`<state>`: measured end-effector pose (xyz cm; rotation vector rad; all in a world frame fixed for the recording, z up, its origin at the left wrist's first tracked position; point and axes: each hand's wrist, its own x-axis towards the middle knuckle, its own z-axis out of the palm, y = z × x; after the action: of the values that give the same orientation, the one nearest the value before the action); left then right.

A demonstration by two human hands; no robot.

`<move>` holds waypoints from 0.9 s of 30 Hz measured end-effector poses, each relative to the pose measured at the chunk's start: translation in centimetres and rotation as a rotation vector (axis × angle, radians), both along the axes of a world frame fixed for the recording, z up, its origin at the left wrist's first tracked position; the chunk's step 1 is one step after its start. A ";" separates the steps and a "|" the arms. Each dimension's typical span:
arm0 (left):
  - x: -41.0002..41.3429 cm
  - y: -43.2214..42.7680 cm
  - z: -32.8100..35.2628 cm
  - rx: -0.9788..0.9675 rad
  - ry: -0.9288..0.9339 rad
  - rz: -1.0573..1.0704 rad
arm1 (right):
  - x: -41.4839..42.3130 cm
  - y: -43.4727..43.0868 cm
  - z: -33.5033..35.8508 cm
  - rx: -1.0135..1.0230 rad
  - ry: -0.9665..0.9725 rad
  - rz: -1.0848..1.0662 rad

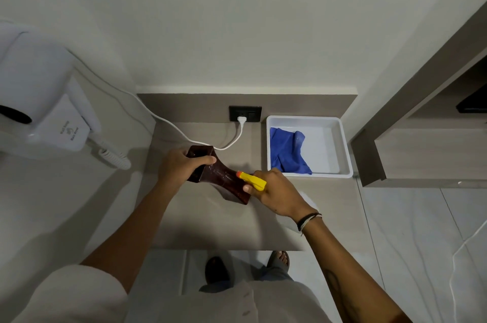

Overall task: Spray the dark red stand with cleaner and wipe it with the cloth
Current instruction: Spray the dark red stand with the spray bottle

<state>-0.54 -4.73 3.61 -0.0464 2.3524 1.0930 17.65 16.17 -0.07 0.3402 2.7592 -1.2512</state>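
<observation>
Dark red and glossy, the waisted wooden stand (224, 177) is held tilted near the centre of the frame, above the beige laminate countertop (210, 222). Its upper end is wrapped by the left hand (181, 164), fingers curled tight around the block with the thumb laid across the top, so that one broad face is turned toward the nozzle and kept steady. Whether the lower end rests on the countertop cannot be told.

From the right of centre the spray bottle with the yellow trigger head and orange nozzle tip (251, 180) is brought in by the right hand (276, 195), which is closed around the neck, one finger lying under the trigger. The nozzle is set just beside the narrow waist of the stand, almost touching it, presumably so that the cleaner lands on the wood and not on the wall. The white body of the bottle is mostly hidden behind the wrist.

The spraying step is judged to be in hand; wiping is not yet begun. The crumpled blue cloth (287, 151) is left in the shallow white plastic tray (342, 146) at centre right, well apart from both hands yet within easy reach.

A white power cord (168, 122) is strung from the upper left to the black wall socket (245, 113) just behind the stand, so overspray there is best avoided.
</observation>
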 end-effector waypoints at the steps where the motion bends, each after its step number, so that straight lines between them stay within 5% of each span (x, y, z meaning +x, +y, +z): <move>1: 0.1 0.0 0.2 0.011 0.002 0.006 | 0.1 0.1 -0.2 0.026 -0.011 -0.002; 8: 0.4 0.2 0.0 -0.137 0.144 -0.075 | 1.6 0.9 -0.9 0.107 -0.152 -0.012; 13: 1.6 1.7 -0.6 -0.434 0.373 -0.156 | 2.3 0.7 -1.2 0.041 -0.120 -0.062; 19: 3.1 3.6 -0.4 -0.511 0.410 -0.201 | 2.5 0.3 -1.0 -0.094 -0.016 -0.038; 23: 2.4 2.9 -0.9 -0.502 0.335 -0.487 | 3.0 0.3 -0.7 -0.244 0.039 -0.061; 27: 1.8 2.0 -0.4 -0.526 0.500 -0.878 | 3.4 0.2 -0.6 -0.261 0.037 -0.069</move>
<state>1.25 -2.69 3.23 1.0628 2.5568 0.0450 21.08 16.37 -0.67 0.3952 2.5884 -1.6258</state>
